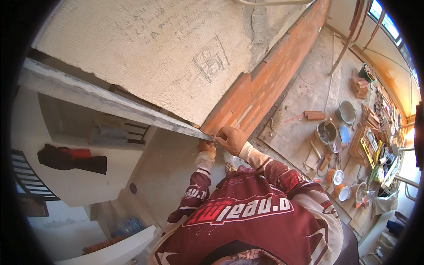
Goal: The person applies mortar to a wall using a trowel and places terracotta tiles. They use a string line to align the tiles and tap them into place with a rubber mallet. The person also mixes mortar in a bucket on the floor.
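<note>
My right hand (232,138) is at the lower corner of a wall faced with thin orange-red brick strips (247,99). Its thumb and fingers are bent together at the corner edge, and whatever lies between them is too small to make out. Just left of it and lower, my left hand (206,147) is raised to the same corner, its fingertips partly hidden behind the end of a long grey, rough-edged ledge (110,100). The brick strips run in staggered rows beside bare cream plaster (176,57) with pencil marks.
On the dusty floor to the right are a mortar bucket (327,132), a grey basin (346,111), stacked brick strips (314,115), a yellow level (367,153) and orange-and-white pails (336,177). A dark garment (70,159) hangs at left. Thin poles (349,39) stand far right.
</note>
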A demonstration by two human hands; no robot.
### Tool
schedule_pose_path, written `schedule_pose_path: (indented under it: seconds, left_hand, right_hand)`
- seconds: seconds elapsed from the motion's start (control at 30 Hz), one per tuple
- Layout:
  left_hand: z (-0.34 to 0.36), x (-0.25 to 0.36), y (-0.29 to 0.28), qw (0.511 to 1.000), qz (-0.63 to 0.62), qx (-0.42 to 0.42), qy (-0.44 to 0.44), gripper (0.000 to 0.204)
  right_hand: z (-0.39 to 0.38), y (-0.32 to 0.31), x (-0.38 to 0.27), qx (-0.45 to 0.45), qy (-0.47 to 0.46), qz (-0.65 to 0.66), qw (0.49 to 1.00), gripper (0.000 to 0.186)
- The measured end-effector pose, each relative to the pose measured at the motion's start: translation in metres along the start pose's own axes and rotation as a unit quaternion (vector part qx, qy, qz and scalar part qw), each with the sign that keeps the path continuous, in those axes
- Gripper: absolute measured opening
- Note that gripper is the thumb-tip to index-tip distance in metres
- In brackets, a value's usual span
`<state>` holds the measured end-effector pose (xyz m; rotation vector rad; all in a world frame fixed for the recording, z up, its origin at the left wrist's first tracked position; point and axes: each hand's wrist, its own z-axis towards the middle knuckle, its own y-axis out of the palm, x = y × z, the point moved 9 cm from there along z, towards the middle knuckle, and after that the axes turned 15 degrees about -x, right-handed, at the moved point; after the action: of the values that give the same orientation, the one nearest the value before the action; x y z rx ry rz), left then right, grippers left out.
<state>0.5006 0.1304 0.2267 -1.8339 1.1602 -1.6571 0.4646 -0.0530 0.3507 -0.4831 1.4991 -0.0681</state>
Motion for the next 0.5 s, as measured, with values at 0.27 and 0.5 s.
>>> schedule_pose_path:
  seconds: [0.27, 0.5]
  left_hand:
    - [0.001, 0.006, -0.030, 0.968, -0.185, 0.040, 0.166, 0.015]
    - [-0.025, 0.034, -0.062, 0.946, -0.203, 0.196, 0.160, 0.015]
  right_hand:
    - [-0.030, 0.005, 0.083, 0.009, 0.116, -0.042, 0.992, 0.028]
    - [-0.037, 0.010, 0.092, -0.019, 0.145, -0.039, 0.989, 0.027]
